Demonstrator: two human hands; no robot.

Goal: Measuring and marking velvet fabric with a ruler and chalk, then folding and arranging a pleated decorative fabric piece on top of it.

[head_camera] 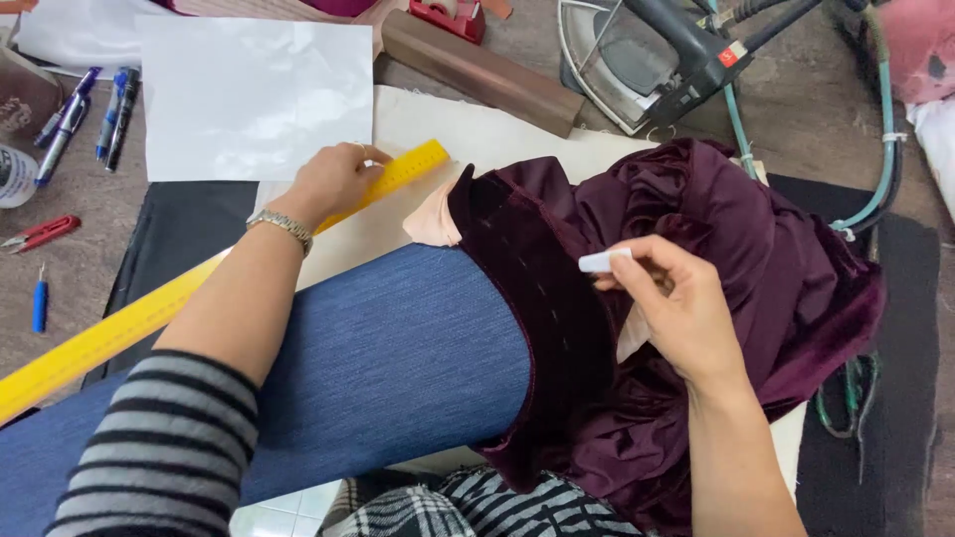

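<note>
My left hand (333, 181) rests on a long yellow ruler (119, 323) near its far end, fingers curled over its edge. The ruler runs diagonally from the lower left up to the middle of the table. My right hand (676, 298) pinches a small white piece of chalk (603, 261) just above a dark purple velvet garment (716, 259). The velvet is pulled over the end of a blue padded sleeve board (398, 358), with a row of small marks along its band. A peach lining (434, 217) peeks out at the velvet's edge.
A white paper sheet (257, 94) lies at the back. Pens (75, 119), red snips (40, 233) and a blue seam ripper (39, 298) lie at the left. A steam iron (647, 60) with hose (880, 149) stands back right, a brown bar (482, 72) beside it. Scissors (851, 398) lie at the right.
</note>
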